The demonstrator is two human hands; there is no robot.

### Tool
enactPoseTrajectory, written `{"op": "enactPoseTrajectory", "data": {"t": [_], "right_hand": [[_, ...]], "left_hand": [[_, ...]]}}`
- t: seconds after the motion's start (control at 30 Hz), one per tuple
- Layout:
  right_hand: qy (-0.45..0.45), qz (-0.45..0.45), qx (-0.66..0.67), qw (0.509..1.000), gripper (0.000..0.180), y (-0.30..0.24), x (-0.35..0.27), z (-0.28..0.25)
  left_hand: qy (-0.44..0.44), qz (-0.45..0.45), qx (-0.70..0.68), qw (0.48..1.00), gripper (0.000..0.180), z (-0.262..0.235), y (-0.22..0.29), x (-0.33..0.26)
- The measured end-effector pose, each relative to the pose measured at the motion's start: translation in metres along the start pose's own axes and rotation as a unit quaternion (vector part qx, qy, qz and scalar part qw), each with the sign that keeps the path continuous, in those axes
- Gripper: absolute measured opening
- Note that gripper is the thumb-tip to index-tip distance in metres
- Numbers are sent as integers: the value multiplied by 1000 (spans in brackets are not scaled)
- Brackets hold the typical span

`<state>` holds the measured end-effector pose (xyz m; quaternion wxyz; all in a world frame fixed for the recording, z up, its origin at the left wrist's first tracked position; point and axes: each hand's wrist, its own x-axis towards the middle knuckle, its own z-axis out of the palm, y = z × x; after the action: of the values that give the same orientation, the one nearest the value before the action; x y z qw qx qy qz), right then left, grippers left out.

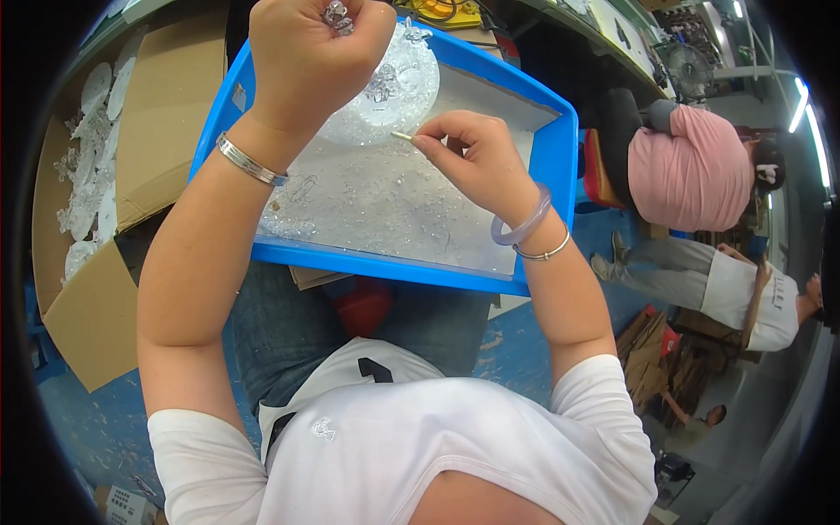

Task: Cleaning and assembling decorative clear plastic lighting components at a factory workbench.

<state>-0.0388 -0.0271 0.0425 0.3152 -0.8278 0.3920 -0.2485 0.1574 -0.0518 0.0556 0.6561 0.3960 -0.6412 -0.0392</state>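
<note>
Right hand [472, 156] pinches thin pale stick [402, 136] over blue tray [564, 166]; long axis roughly left-right, free tip pointing left, slightly up-frame, near clear disc [423, 77]. Left hand [317, 57] fisted around clear pieces [337, 17].

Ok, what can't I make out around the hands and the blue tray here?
Head view: clear pieces in the left hand; its fingers cover most of them.
Head view: the rest of the thin stick; the right hand hides it.
Head view: the left part of the blue tray; the left arm blocks it.
Head view: clear bits inside; too small to count.
</note>
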Motion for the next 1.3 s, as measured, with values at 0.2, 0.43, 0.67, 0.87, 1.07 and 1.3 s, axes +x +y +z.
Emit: {"op": "enactPoseTrajectory", "data": {"t": [0.2, 0.43, 0.67, 0.87, 1.07, 1.3], "right_hand": [[-10, -22, -6, 1000, 9, 0, 1, 7], [-27, -82, -11, 996, 8, 0, 0, 13], [19, -29, -4, 999, 8, -3, -1, -3], [4, -47, -37, 998, 8, -2, 0, 1], [1, -76, -44, 996, 7, -2, 1, 11], [-1, -36, -47, 998, 8, -1, -1, 1]], "left_hand": [[-9, -1, 1, 1000, 19, 4, 1, -2], [-1, -21, -27, 999, 20, 4, -3, 0], [3, -6, -14, 1000, 19, 0, -5, 2], [4, 3, -8, 1000, 19, 2, -2, 1], [-6, -22, -4, 1000, 19, 3, -4, 0], [15, -107, -40, 993, 26, -3, 11, 10]]}}
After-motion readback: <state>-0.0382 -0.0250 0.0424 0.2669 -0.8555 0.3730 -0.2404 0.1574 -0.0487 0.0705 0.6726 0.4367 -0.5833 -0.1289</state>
